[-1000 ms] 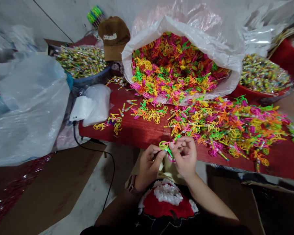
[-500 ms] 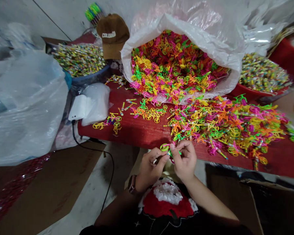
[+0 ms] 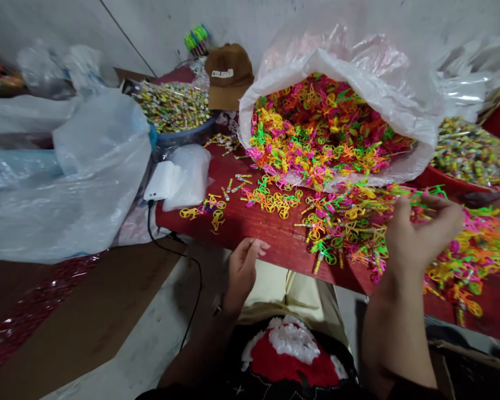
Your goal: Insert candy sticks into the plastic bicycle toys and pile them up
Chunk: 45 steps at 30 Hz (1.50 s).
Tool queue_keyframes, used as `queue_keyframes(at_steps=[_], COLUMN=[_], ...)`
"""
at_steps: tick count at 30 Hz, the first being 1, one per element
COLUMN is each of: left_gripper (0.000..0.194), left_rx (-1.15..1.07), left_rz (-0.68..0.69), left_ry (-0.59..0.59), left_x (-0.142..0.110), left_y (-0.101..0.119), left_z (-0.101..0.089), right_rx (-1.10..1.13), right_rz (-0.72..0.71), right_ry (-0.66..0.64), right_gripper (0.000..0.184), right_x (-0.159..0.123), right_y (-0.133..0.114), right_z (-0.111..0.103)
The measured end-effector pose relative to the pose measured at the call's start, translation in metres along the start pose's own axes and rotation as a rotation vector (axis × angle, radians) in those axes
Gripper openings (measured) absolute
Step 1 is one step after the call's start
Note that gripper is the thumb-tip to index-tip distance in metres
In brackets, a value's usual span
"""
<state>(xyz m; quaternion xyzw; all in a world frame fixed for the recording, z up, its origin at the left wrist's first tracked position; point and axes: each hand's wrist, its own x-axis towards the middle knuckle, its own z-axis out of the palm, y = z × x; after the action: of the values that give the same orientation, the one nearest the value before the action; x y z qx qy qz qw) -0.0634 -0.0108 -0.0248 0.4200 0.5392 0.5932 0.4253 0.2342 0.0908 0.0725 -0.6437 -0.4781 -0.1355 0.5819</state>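
My left hand (image 3: 244, 266) rests at the front edge of the red table (image 3: 270, 244). Its fingers are curled together, and nothing shows in them. Over the large heap of small plastic toy bicycles (image 3: 358, 222) is my right hand (image 3: 420, 233), thumb and fingers apart, holding nothing that I can see. Many bicycles in the heap carry slim patterned tubes. A smaller group of bare toy bicycles (image 3: 279, 203) lies left of the heap, beside a few loose tubes (image 3: 233, 186).
A big white sack (image 3: 420, 122) full of colourful toy bicycles lies open behind the heap. Tubs of tubes (image 3: 175, 108) flank it. At the left are a white power bank (image 3: 160, 180) with a cable, plastic bags (image 3: 95, 166) and a brown cap (image 3: 229, 75).
My hands have parted. The right one has moved right, over the heap, and no longer holds the toy bicycle; the left one has lowered slightly to the table edge. The view has shifted.
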Motion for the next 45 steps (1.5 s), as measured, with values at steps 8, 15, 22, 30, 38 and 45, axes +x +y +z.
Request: queue_keyframes(at_steps=[8,15,22,30,38,45], left_gripper=[0.018,0.012,0.008,0.018,0.027,0.028], left_rx=[0.72,1.065,1.029,0.589,0.319,0.13], left_rz=[0.369,0.386,0.377,0.117,0.005,-0.024], left_ry=[0.095,-0.127,-0.176,-0.135,0.007,-0.014], left_x=[0.107,0.179,0.151,0.089,0.042,0.031], left_y=[-0.013,-0.015,-0.017,-0.014,-0.026,-0.036], left_z=[-0.036,-0.045,-0.042,-0.046,-0.03,-0.002], right_rx=[-0.034,-0.48,-0.424,-0.171,0.132,-0.003], right_rz=[-0.433,-0.371,-0.466,-0.415,-0.18,-0.193], right_ry=[-0.83,-1.226,-1.312,-1.25,-1.121,-1.187], right_gripper=[0.026,0.045,0.035,0.021,0.051,0.034], right_x=[-0.082,-0.147,-0.143,-0.147,-0.151,-0.157], right_y=[-0.082,-0.112,-0.112,-0.076,-0.059,-0.063], right_z=[0.067,0.097,0.056,0.043,0.042,0.04])
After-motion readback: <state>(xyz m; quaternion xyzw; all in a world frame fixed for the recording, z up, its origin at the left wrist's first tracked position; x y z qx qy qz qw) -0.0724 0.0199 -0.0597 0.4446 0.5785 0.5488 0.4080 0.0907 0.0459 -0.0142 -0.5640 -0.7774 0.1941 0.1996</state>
